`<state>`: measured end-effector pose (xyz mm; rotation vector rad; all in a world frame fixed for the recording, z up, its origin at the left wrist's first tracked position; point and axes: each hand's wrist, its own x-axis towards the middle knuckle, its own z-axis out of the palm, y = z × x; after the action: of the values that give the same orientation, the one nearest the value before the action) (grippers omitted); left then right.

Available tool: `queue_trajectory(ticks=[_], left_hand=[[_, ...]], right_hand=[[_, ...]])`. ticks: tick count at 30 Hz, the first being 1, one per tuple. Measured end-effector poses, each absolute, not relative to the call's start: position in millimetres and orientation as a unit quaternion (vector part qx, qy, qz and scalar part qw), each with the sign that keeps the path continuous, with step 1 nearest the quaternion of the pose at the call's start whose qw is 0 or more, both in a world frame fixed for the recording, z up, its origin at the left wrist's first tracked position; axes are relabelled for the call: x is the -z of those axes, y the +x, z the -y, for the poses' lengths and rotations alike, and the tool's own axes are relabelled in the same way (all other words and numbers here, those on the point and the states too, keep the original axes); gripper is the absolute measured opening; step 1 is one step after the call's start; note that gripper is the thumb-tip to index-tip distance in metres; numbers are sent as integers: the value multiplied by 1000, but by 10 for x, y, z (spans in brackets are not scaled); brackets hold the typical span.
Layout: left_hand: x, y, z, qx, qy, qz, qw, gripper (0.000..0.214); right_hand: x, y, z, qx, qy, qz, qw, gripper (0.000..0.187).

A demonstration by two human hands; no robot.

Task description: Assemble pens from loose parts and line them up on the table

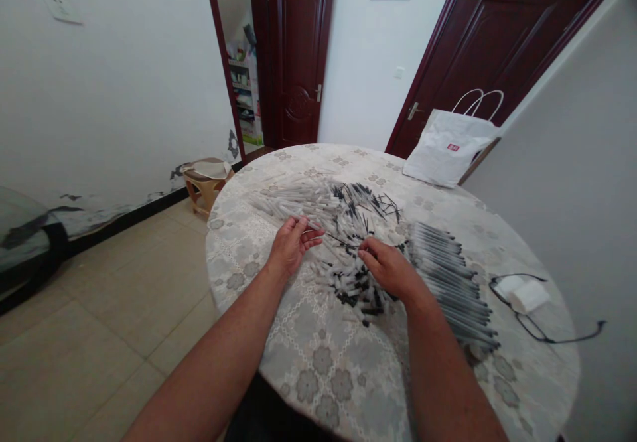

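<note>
My left hand [292, 244] is closed in a pinch on a whitish, translucent pen barrel [314, 223], with its other fingers loosely spread. My right hand [385, 266] pinches the near end of a thin dark pen refill [339, 238]. The refill's far end meets the barrel by my left fingers; how deep it sits inside is too small to tell. Behind both hands lies a spread of loose white barrels [298, 196]. Dark refills [368, 198] lie at the pile's far right. Between my forearms is a heap of short white and black pieces [361, 289], perhaps caps.
To the right, a row of filled grey pens [448, 283] lies stacked. Beyond it are eyeglasses [535, 332] and a white tissue pack [528, 296]. A white paper bag [452, 147] stands at the back of the round table [328, 369]. A stool [204, 180] is by the wall.
</note>
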<state>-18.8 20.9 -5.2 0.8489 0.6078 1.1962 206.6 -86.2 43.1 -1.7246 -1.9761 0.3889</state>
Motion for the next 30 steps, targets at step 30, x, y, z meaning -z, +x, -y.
queue_trajectory(ticks=[30], left_hand=[[1, -152, -29, -380, 440, -256, 772, 32]], right_hand=[[-329, 1803, 817, -285, -557, 687, 370, 23]])
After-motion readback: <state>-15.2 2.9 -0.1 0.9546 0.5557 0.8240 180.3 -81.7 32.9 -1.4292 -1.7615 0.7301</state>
